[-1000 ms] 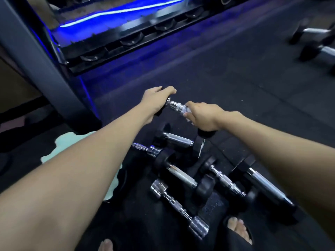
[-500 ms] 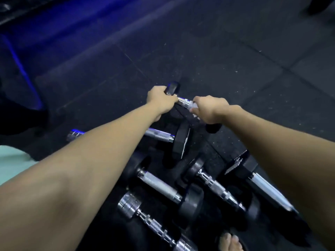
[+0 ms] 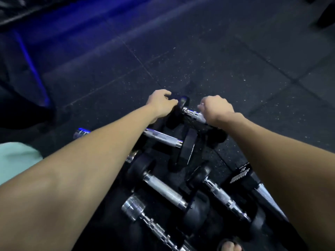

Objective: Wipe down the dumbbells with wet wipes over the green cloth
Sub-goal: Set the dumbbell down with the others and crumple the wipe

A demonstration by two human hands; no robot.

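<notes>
The dumbbell (image 3: 188,113) I have hold of is a small one, with a ridged chrome handle that catches the light and black rubber heads at both ends. It sits tilted at the far edge of the pile, its left head higher than the right. My left hand (image 3: 161,104) grips that upper black head, fingers curled over its top. My right hand (image 3: 216,110) is closed round the handle toward the lower end, and a bit of white shows under my fingers against the chrome; whether that is the wipe I cannot tell for sure. Only a short length of handle is bare between my two hands. Nearer to me, the other dumbbells (image 3: 166,191) lie jumbled on the dark speckled rubber floor (image 3: 217,51), chrome handles pointing different ways, some heads touching. The green cloth (image 3: 16,158) lies well off to my left, partly hidden by my left forearm, apart from the dumbbell I hold.
</notes>
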